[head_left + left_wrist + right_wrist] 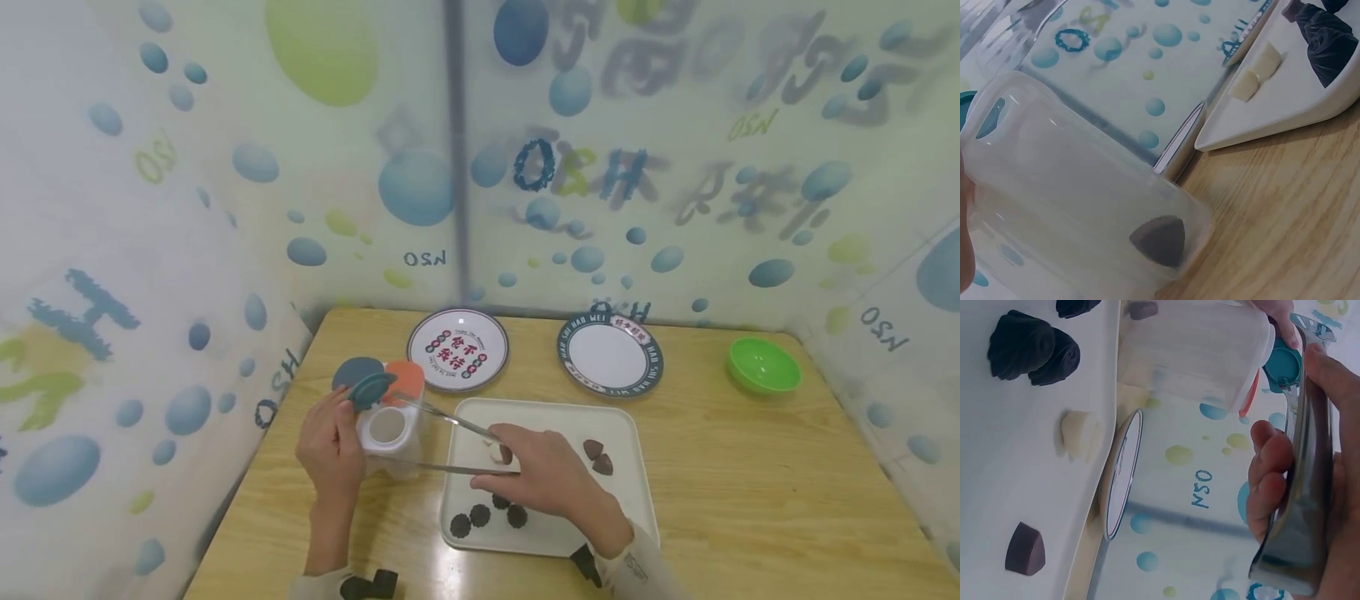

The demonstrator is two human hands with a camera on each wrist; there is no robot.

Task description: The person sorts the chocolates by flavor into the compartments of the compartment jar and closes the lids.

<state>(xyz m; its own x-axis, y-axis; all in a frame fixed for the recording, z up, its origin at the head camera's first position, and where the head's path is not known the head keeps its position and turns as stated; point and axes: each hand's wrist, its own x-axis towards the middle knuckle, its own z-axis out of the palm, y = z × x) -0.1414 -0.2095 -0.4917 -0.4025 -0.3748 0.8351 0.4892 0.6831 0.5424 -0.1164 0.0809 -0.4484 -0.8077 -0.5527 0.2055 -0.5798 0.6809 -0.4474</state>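
Observation:
In the head view my left hand holds up a teal flip lid on a translucent container. The round opening below the lid is uncovered. A dark brown piece lies inside the container in the left wrist view. My right hand grips metal tongs; their arms are spread, one reaching over the container's top and the other along its near side. Nothing shows between the tong tips. Under the right hand lies a white tray with several dark swirled pieces, cream-white pieces and brown wedges.
Blue and orange lids sit at the container's back. Behind the tray stand a plate with red characters and a blue-rimmed plate. A green bowl is at the back right. Patterned walls border the wooden table.

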